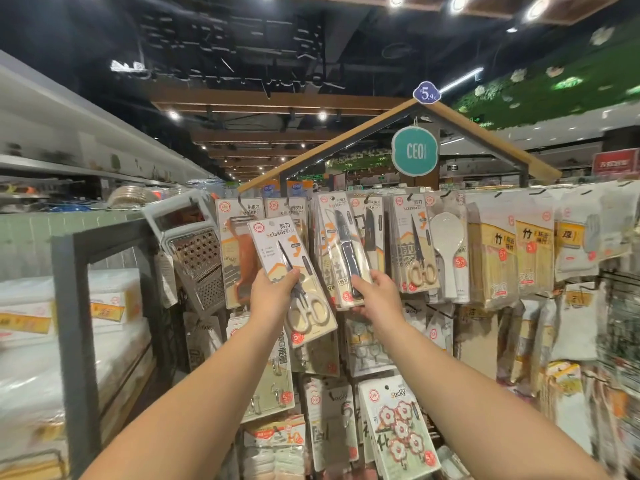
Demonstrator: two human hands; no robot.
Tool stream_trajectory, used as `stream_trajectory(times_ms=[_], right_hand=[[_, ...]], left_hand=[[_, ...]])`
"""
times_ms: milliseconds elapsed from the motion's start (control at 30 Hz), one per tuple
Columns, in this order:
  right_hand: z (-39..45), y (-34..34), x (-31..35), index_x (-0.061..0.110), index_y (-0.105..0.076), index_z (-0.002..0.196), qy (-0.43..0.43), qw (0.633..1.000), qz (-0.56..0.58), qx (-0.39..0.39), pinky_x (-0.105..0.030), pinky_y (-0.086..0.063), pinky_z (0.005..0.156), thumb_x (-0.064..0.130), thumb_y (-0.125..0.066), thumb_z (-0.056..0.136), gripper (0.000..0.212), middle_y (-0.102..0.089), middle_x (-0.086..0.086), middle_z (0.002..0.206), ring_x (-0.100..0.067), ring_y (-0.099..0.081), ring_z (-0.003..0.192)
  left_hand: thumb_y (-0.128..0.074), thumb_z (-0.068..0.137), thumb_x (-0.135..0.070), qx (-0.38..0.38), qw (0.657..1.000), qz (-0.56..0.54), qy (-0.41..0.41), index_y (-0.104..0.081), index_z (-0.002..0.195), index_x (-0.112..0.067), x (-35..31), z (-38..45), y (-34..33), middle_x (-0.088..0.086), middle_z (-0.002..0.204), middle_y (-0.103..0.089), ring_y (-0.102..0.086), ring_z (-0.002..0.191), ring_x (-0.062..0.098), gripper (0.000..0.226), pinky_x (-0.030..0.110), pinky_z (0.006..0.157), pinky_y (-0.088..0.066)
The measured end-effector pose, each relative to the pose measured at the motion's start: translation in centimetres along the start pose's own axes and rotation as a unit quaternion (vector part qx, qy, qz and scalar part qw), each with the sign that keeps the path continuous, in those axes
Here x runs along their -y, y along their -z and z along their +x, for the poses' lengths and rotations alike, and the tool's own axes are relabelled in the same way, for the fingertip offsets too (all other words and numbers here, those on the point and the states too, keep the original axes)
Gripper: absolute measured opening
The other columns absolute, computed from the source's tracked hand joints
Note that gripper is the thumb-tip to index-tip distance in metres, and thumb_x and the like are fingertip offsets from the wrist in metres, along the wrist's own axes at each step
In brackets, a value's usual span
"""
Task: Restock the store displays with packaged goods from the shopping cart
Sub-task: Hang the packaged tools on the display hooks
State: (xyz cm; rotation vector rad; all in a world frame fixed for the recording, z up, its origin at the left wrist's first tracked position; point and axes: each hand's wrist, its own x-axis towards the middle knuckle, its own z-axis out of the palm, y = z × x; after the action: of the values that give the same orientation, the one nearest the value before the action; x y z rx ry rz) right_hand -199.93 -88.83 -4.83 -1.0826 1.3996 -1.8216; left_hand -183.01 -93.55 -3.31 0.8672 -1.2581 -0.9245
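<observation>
Two bare forearms reach up toward the hanging display. The left hand [273,289] grips a carded scissors pack [292,275] at its lower left edge, tilted, in front of the peeler packs [239,251]. The right hand [375,289] pinches the bottom of a hanging knife pack [346,251]. The hands are apart. The scissors pack looks light and stiff: a flat glossy card under a clear blister, slippery to the touch. Best held by the card edge, leaving the top hang-hole free for the scissors peg [417,244] further right.
</observation>
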Motion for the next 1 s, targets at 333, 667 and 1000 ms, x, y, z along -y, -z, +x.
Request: stream_trajectory(times_ms=[333,667,1000], right_hand=[[2.9,-1.0,-0.4,0.006,-0.044,0.143,-0.059,0.998,-0.016,-0.008,-0.032,-0.059,0.071,0.023,-0.065,0.095,0.056,-0.052,-0.007,0.133,-0.019,-0.058,0.093],[3.5,0.2,-0.2,0.007,-0.045,0.142,-0.060,0.980,-0.185,0.043,-0.039,-0.044,0.092,0.044,-0.053,0.098,0.058,-0.052,-0.014,0.140,-0.031,-0.052,0.121],[-2.5,1.1,-0.8,0.015,-0.063,0.108,-0.103,0.950,-0.036,0.292,-0.025,-0.055,0.059,0.023,-0.060,0.097,0.015,-0.071,0.004,0.084,-0.009,-0.067,0.077]], left_hand=[[-0.068,0.092,-0.014,0.024,0.999,-0.020,0.019,-0.060,0.115,-0.016,0.2,0.1,0.3,0.001,0.106,-0.070,-0.067,0.093,0.018,0.024,0.033,0.082,-0.051],[-0.069,0.091,-0.012,0.052,0.997,-0.039,0.037,-0.063,0.102,-0.021,0.0,0.0,0.1,0.004,0.105,-0.073,-0.069,0.097,0.023,0.015,0.039,0.088,-0.056],[-0.068,0.091,-0.012,0.089,0.993,-0.061,0.049,-0.064,0.105,-0.012,-0.4,-1.0,-2.8,0.009,0.098,-0.073,-0.068,0.087,0.024,0.016,0.039,0.085,-0.054]])
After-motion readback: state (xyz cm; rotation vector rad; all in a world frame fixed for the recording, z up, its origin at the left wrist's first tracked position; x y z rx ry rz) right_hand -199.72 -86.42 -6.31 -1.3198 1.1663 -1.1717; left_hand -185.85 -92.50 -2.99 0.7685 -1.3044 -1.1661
